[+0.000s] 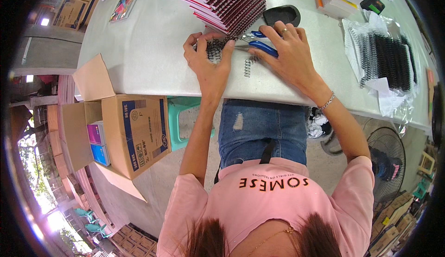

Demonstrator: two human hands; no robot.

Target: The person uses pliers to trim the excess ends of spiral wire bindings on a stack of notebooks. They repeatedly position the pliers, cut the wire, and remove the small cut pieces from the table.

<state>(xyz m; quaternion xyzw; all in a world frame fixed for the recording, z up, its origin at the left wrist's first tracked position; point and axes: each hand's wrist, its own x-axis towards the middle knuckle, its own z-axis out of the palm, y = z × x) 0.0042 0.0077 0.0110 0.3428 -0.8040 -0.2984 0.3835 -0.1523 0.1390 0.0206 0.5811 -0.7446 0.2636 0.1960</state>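
Note:
A tall, fanned pile of spiral-bound notebooks (218, 2) with red-and-white edges and black coils stands at the far middle of the table. At its near corner my left hand (209, 67) is closed, thumb and fingers pinching a black spiral coil (214, 50). My right hand (294, 55) grips blue-handled pliers (264, 49), their metal jaws against the coil end beside my left thumb. Exactly what lies between the jaws is too small to tell. A loose piece of coil (247, 67) rests on the table below the pliers. Just beyond my right hand sits a black, shallow dish-like object (282, 16).
Many black coils (389, 60) lie on white wrapping at the right of the white table (148, 67). Stacked books (340, 0) and a black-green object (372, 4) are behind them. An open carton (143, 132) stands left, by a green stool (178, 122); a fan (387, 164) stands right.

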